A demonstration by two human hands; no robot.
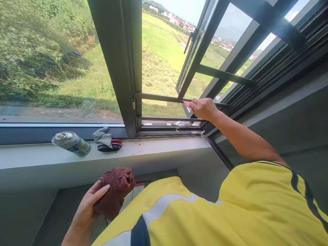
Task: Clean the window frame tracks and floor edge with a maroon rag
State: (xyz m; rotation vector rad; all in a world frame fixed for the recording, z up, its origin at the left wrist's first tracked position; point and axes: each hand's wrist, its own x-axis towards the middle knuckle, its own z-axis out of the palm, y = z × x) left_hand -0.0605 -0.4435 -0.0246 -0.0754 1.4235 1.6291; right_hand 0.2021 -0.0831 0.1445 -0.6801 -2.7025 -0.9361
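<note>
A bunched maroon cloth (pixel 115 191) is gripped in my left hand (pixel 88 205), low in front of the sill. My right hand (pixel 204 108) reaches to the window bars, its fingers pinched on a small flat pink piece (pixel 187 103). The tip of that piece meets a dark horizontal bar (pixel 161 98) near its joint with an upright bar. Most of the pink piece is hidden by my fingers, so its exact kind cannot be told. Beyond the bars, a window sash (pixel 191 51) with a handle stands swung outward.
On the white sill (pixel 159 146) lie a spray can (pixel 71 142) without a cap, a grey cloth (pixel 102 136) and a black-bristled brush (pixel 110 147) with a red back. Dirt specks dot the sill and lower window track (pixel 169 132). A fixed pane fills the left.
</note>
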